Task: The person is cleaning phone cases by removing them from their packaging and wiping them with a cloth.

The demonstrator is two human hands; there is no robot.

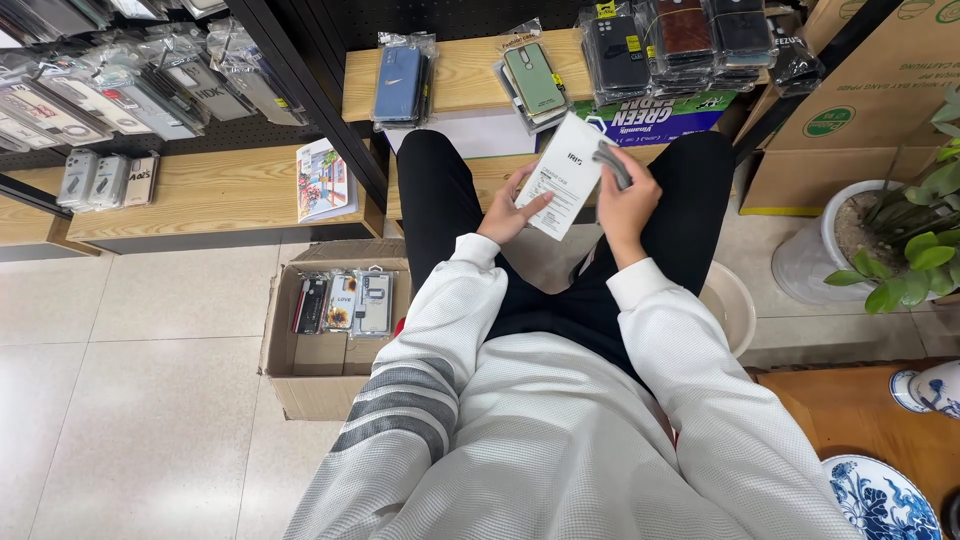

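Observation:
I sit with both hands raised over my lap, holding a flat white package [565, 172] with printed text on its back. My left hand [507, 213] grips its lower left edge, thumb on the face. My right hand [626, 195] holds the right edge and also pinches a grey phone case [612, 163] against the package's upper right corner. My sleeves are white with grey stripes, my trousers black.
A wooden shelf [465, 75] ahead carries bagged phone cases, blue [399, 84] and green [536, 82], plus dark stacks [690, 45]. A cardboard box [318, 345] with several cases sits on the floor at left. Cartons [860, 110], a potted plant [900, 240] and blue-white porcelain [880, 495] stand right.

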